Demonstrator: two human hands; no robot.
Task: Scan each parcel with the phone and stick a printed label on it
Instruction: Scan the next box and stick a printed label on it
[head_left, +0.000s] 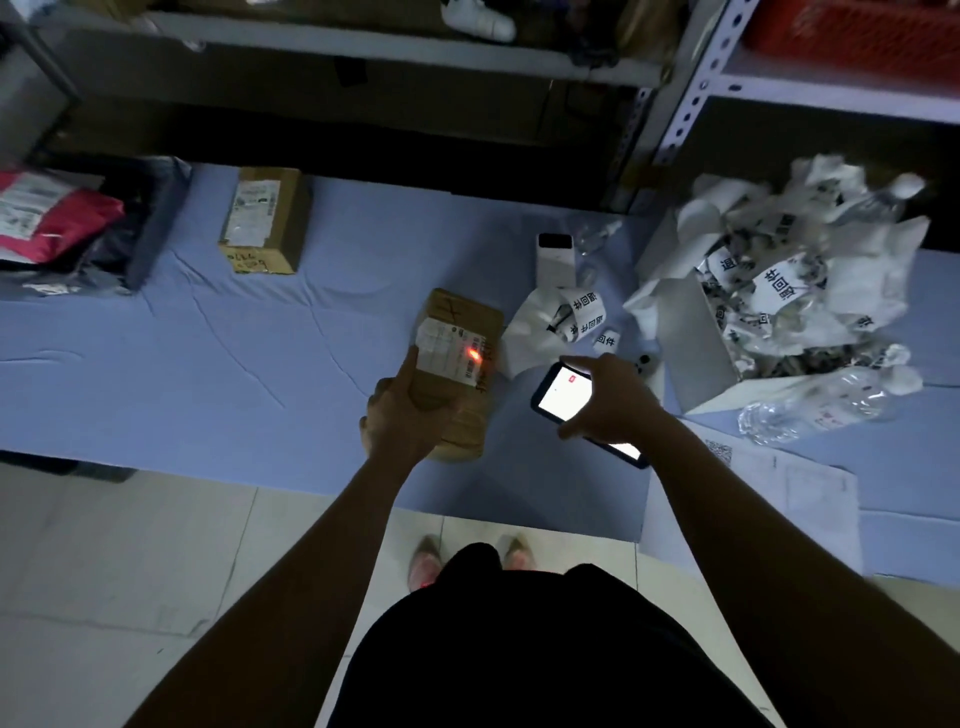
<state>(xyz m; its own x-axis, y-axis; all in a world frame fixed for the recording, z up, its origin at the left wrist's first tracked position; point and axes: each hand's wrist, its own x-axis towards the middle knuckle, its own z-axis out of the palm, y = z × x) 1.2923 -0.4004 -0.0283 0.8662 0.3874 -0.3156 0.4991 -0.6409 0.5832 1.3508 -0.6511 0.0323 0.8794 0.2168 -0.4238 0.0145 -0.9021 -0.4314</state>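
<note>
My left hand (402, 410) grips the near end of a brown cardboard parcel (460, 364) and holds it over the blue sheet. A red scan light glows on the parcel's white shipping label (449, 353). My right hand (608, 397) holds a phone (563, 397) with a lit white screen just to the parcel's right, its top end pointed toward the label. A white label printer (555, 260) stands behind, with a strip of printed labels (584, 312) curling out in front of it.
A second cardboard box (262, 221) sits at the back left on the blue sheet (208, 338). Red and dark mailer bags (67, 228) lie at far left. A white box of crumpled label backing (779, 291) and a plastic bottle (815, 410) are at right. Shelving stands behind.
</note>
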